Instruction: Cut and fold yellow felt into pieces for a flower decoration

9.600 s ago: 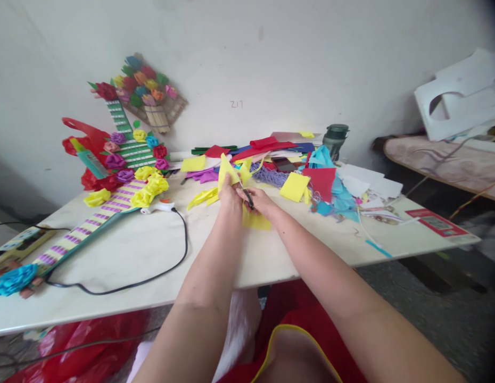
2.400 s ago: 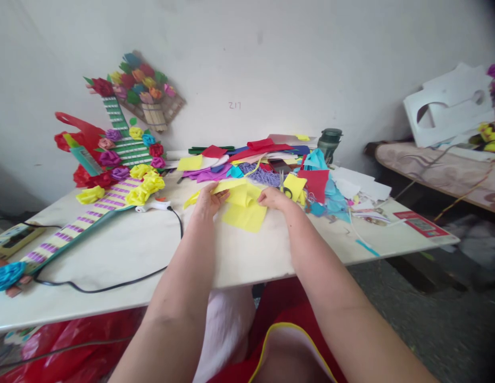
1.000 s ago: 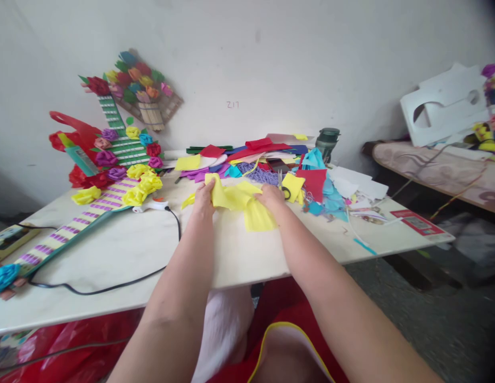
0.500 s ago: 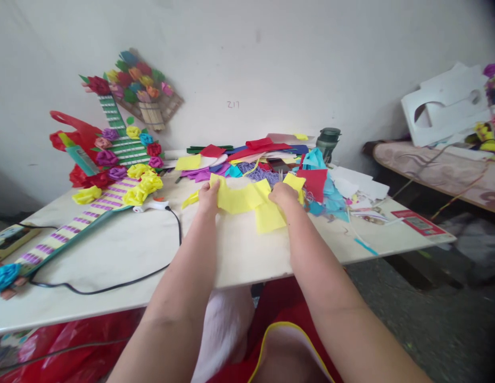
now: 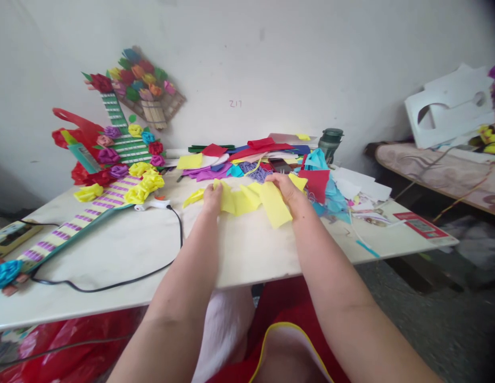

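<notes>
Yellow crepe paper [image 5: 238,202] stretches in a wavy strip between my two hands, just above the table. My left hand [image 5: 213,197] pinches its left end between thumb and fingers. At the other end, my right hand [image 5: 285,190] grips the paper, and a flap [image 5: 277,205] hangs down in front of the fingers. Just behind my right hand, pointed metal tips show, perhaps of scissors; I cannot tell whether they are held. Another yellow piece [image 5: 298,182] lies beyond that hand. Close to my left hand rests a twisted yellow piece [image 5: 194,198].
A guitar-shaped craft [image 5: 77,223] with paper flowers fills the table's left side, beside a white glue gun [image 5: 151,204] and its black cord [image 5: 123,283]. Coloured paper sheets [image 5: 215,165], a green bottle [image 5: 330,142] and a red-edged scale [image 5: 425,225] sit further back and right.
The yellow paper between my hands has bunched into waves, and its right-hand flap has shifted and turned. My right hand has rotated, its fingers now stretching further over the paper. My left hand stays nearly in place.
</notes>
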`<state>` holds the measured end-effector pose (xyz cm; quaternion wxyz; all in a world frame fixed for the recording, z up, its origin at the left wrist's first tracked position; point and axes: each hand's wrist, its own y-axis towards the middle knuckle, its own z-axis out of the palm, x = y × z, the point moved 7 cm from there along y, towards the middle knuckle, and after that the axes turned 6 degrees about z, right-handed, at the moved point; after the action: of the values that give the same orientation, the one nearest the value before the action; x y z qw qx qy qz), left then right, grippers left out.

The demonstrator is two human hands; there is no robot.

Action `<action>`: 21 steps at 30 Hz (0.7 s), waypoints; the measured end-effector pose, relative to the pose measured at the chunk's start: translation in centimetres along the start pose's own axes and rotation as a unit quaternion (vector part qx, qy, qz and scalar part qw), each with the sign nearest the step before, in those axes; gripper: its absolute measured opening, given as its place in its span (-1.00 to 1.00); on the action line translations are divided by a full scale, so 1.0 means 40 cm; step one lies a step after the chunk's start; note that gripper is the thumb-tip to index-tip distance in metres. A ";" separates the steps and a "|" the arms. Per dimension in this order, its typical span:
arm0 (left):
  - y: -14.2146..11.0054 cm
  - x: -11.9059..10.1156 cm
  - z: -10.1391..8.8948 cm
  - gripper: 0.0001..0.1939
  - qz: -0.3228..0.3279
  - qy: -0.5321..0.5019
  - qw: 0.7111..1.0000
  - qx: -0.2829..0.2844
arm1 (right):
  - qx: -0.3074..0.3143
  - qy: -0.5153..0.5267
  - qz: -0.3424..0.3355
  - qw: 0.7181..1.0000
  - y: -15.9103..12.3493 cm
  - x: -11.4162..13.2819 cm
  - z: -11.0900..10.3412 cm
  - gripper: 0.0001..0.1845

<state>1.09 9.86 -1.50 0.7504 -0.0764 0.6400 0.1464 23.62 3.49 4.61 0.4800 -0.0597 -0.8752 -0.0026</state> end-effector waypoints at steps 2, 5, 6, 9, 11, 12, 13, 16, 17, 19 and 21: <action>-0.009 -0.001 0.012 -0.91 -0.010 0.005 1.000 0.023 | 0.029 0.090 0.002 0.996 0.016 0.021 0.017 -0.58; -0.018 0.001 0.028 -0.92 -0.018 -0.001 0.998 0.057 | 0.034 0.155 -0.027 0.987 0.065 0.064 0.039 -0.72; -0.020 0.003 0.030 -0.93 -0.021 -0.004 0.998 0.064 | 0.047 0.176 -0.035 0.983 0.083 0.076 0.053 -0.78; -0.020 0.012 0.032 -0.91 -0.025 -0.010 0.996 0.085 | 0.095 0.297 -0.043 0.949 0.129 0.089 0.102 -0.89; -0.020 0.017 0.031 -0.88 -0.027 -0.008 0.994 0.102 | 0.117 0.378 -0.028 0.918 0.149 0.073 0.136 -0.87; -0.019 0.019 0.031 -0.86 -0.026 -0.003 0.994 0.111 | 0.128 0.404 -0.013 0.906 0.155 0.056 0.153 -0.87; -0.019 0.020 0.030 -0.84 -0.025 0.003 0.993 0.117 | 0.133 0.419 0.003 0.898 0.161 0.036 0.168 -0.87; -0.017 0.022 0.023 -0.80 -0.023 0.026 0.992 0.120 | 0.100 0.420 0.055 0.900 0.175 -0.040 0.182 -0.86; -0.015 0.023 0.020 -0.81 -0.023 0.037 0.992 0.119 | 0.071 0.411 0.057 0.907 0.179 -0.061 0.173 -0.86; -0.010 0.024 0.014 -0.83 -0.019 0.069 0.991 0.117 | 0.037 0.381 0.029 0.923 0.183 -0.081 0.151 -0.83; -0.002 0.022 0.004 -0.84 -0.004 0.122 0.986 0.110 | 0.017 0.380 0.024 0.924 0.183 -0.096 0.133 -0.83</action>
<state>1.39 9.94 -2.32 0.6709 -0.0133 0.7389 0.0620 21.98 10.69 -1.89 0.7778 -0.0669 -0.6250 0.0018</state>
